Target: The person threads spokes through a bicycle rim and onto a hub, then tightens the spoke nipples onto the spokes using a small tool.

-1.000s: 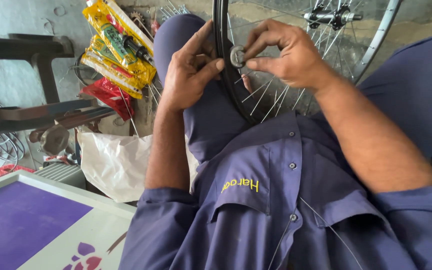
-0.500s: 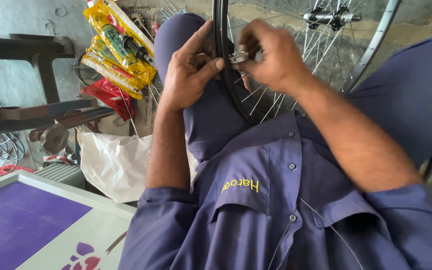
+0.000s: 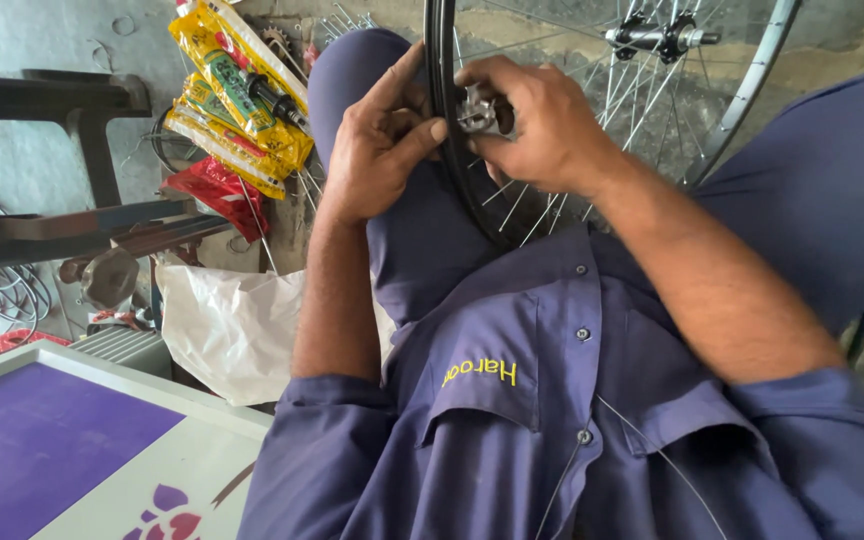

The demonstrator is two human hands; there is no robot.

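pinching a small metal tool (image 3: 477, 110) in my right hand (image 3: 542, 125) against the black wheel rim (image 3: 449, 150); my left hand (image 3: 382, 150) grips the rim opposite, perhaps steadying a spoke.

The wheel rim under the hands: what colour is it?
Black rim, with silver spokes; the head view shows it.

Wheel rim and small metal tool
The black rim (image 3: 444, 130) stood upright between the knees; the silvery spoke tool (image 3: 476, 112) sat against it.
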